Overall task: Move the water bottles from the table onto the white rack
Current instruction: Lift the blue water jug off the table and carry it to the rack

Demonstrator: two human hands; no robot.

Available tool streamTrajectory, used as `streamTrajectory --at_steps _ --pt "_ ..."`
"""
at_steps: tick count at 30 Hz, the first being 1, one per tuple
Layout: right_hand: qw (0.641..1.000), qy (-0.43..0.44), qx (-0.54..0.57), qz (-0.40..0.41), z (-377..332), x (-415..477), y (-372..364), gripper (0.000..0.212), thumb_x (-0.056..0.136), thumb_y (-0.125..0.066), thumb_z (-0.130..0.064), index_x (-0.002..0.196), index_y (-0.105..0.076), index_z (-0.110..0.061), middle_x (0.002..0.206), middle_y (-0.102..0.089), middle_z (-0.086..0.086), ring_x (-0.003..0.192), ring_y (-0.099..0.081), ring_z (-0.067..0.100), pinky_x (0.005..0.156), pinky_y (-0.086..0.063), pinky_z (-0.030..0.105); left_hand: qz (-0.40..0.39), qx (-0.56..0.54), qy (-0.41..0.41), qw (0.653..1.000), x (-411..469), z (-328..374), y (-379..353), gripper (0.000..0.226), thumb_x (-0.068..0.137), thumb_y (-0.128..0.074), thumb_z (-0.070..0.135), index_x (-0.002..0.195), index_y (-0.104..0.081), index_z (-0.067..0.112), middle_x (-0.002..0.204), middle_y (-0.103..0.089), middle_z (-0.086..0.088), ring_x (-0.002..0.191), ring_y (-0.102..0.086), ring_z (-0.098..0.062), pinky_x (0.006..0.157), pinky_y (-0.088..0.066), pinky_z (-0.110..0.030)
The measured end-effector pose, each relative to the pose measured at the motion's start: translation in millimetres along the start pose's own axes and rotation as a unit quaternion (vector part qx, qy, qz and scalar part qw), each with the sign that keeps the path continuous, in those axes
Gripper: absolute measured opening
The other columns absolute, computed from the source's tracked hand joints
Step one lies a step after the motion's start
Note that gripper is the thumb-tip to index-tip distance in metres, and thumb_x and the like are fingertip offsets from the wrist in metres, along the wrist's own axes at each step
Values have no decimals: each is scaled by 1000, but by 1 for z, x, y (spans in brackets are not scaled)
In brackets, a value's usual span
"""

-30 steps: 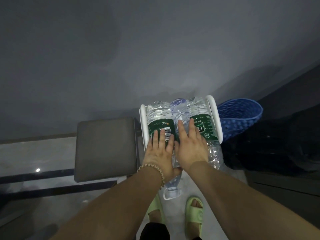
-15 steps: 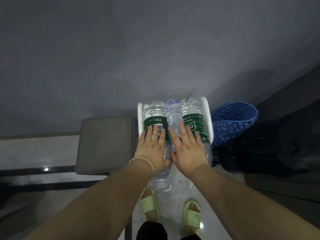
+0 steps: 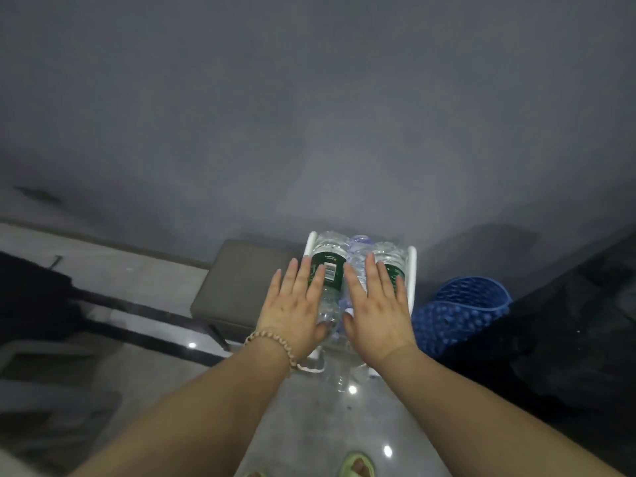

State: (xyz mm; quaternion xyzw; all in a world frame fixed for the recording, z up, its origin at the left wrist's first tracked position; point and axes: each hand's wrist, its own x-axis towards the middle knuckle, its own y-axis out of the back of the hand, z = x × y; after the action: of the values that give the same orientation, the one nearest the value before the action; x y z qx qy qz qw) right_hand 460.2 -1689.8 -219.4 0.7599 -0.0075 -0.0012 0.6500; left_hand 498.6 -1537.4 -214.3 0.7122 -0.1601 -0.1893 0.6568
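Note:
Three clear water bottles lie side by side on the white rack [image 3: 412, 270] against the grey wall. The left bottle [image 3: 329, 266] and the right bottle [image 3: 390, 261] have green labels; a middle bottle [image 3: 358, 256] lies between them. My left hand [image 3: 294, 304], with a bead bracelet at the wrist, hovers flat with fingers spread over the left bottle. My right hand [image 3: 375, 311] is flat and spread over the middle and right bottles. Neither hand grips anything. The bottle necks are partly hidden under my palms.
A grey cushioned stool [image 3: 241, 287] stands left of the rack. A blue plastic basket [image 3: 461, 315] leans to the right of it, beside a dark mass [image 3: 568, 339]. Glossy tiled floor [image 3: 327, 425] lies below, with my green sandals at the bottom edge.
Both hands have drawn apart and their fingers have spread, lifting off the bottles they pressed on before. The view has shifted, so the rack appears further right.

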Motion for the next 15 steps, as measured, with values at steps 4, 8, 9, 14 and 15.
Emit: streamTrajectory --at_steps 4,8,9,14,15 --pt "999 37 7 16 -37 -14 18 83 86 -56 -37 150 -5 -24 156 12 12 144 6 30 113 1 51 22 8 40 999 -39 -17 24 85 88 -43 51 148 8 18 158 6 -8 144 8 -25 113 9 -45" --pt "995 87 31 28 -89 -29 32 82 85 -55 -35 150 -6 -24 157 9 15 144 3 30 114 -1 52 46 3 91 995 -82 -42 51 87 86 -46 51 149 5 18 158 1 -8 144 6 -25 114 6 -45" --pt "995 91 36 30 -98 -32 34 83 85 -56 -36 150 -6 -23 157 8 15 144 2 30 114 -2 52 48 8 97 994 -91 -47 55 88 86 -46 52 148 6 18 158 1 -8 144 7 -25 114 6 -45" --pt "987 139 62 49 -175 -65 45 85 81 -64 -34 150 -16 -20 157 -4 17 143 -10 31 113 -10 53 77 15 152 985 -170 -85 73 85 88 -43 54 148 7 19 158 0 -7 144 8 -24 113 8 -43" --pt "982 165 70 62 -210 -82 46 84 81 -63 -34 150 -15 -20 157 -4 16 143 -10 31 113 -10 52 85 17 166 982 -206 -102 76 83 89 -40 53 148 6 19 158 -2 -7 144 7 -24 113 7 -44"
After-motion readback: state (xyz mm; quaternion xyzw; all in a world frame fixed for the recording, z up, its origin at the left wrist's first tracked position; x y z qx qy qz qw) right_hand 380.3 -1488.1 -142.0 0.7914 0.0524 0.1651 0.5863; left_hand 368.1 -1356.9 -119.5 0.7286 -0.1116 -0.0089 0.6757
